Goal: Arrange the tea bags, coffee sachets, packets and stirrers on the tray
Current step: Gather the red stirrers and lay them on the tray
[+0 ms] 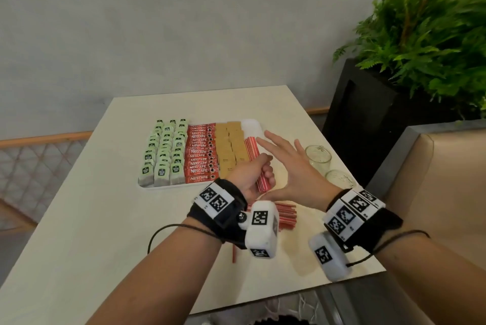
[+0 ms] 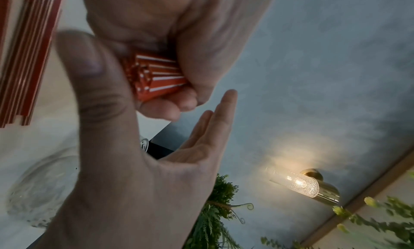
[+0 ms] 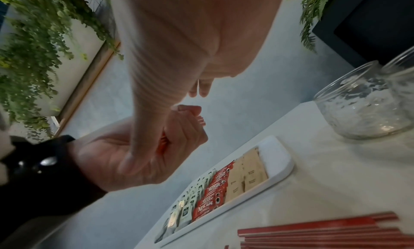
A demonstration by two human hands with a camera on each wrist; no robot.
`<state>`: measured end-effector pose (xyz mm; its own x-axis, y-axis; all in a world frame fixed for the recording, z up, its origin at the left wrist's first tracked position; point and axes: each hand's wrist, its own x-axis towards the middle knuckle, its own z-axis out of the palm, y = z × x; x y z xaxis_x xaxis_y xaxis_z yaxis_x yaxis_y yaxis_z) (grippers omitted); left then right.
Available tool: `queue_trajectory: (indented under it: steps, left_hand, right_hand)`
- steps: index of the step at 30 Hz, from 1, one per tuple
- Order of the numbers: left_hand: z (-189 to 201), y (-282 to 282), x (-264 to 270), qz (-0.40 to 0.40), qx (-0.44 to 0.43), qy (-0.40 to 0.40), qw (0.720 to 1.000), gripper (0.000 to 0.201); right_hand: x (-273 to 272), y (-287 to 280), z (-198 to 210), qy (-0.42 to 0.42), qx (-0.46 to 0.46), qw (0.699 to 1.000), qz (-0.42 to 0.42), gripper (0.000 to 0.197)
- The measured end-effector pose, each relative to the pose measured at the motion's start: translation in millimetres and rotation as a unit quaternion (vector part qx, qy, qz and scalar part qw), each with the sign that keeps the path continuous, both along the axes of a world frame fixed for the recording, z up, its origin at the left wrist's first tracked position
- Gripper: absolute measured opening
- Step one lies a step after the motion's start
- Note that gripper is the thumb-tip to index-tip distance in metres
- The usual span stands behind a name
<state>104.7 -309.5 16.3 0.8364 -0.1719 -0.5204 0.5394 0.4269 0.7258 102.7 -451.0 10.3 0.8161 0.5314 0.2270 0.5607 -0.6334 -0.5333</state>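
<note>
Head view: stirrers [image 1: 259, 164], a red bundle, sit fisted in the left hand [image 1: 252, 176] over the tray's [image 1: 253, 124] right end. Light, stiff, apt to fan; best gripped mid-length. Right hand [image 1: 292, 167] flat, fingers spread, holding nothing. More lie on the bench [image 1: 105, 219].

A pale grey-blue plastered wall [image 1: 157, 22] fills the upper left and centre of the head view, with a wooden rail [image 1: 44, 138] running low across it at the left. A cream square table [image 1: 79, 219] stands in the middle. At upper right a fern [image 1: 431, 35] spills from a tall black planter [image 1: 368, 119], and a tan padded seat [image 1: 441, 180] sits at the right edge. In the left wrist view, lower right, a brass wall lamp [image 2: 313, 187] glows warm on the wall
</note>
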Motion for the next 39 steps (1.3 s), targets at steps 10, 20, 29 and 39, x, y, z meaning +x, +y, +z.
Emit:
queue_trajectory:
  steps: [10, 20, 29, 39]
  left_hand:
    - [-5, 42, 3, -0.13, 0.084, -0.017, 0.988, 0.028]
    - [-7, 94, 18, -0.249, 0.103, -0.008, 0.963, 0.035]
    - [-21, 127, 42, -0.298, 0.109, -0.023, 0.948, 0.036]
    - [-19, 103, 80, -0.327, 0.133, -0.115, 0.928, 0.029]
  right_hand:
    - [8, 30, 7, 0.138, 0.101, 0.985, -0.026, 0.108]
    - [52, 67, 27, 0.293, 0.227, 0.928, -0.043, 0.047]
    - [81, 102, 12, 0.353, 0.24, 0.901, -0.08, 0.048]
    - [93, 97, 16, 0.296, 0.213, 0.921, -0.138, 0.035]
